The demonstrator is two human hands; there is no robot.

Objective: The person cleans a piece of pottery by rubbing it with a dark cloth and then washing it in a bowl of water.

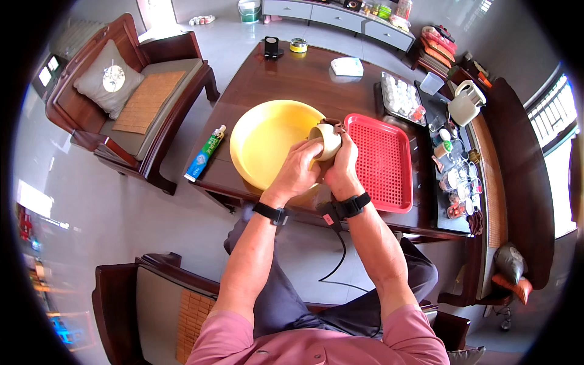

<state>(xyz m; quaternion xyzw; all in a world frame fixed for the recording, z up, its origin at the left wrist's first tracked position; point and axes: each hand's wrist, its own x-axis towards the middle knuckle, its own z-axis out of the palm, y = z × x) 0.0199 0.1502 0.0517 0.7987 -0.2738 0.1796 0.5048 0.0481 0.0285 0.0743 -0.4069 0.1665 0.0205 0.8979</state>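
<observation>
A cream-coloured cup is held between my two hands above the right rim of a yellow plastic basin. My left hand grips the cup's near left side, with the thumb at its opening. Around the cup's right side, my right hand presses a dark brown cloth against it. Most of the cloth is hidden by the fingers and the cup. Just right of my right hand lies a red perforated plastic tray.
A toothpaste tube lies left of the basin on the wooden table. Farther back are a tissue pack and a lidded box of white items. Several cups and a kettle stand along the right. A cable hangs by my right wrist.
</observation>
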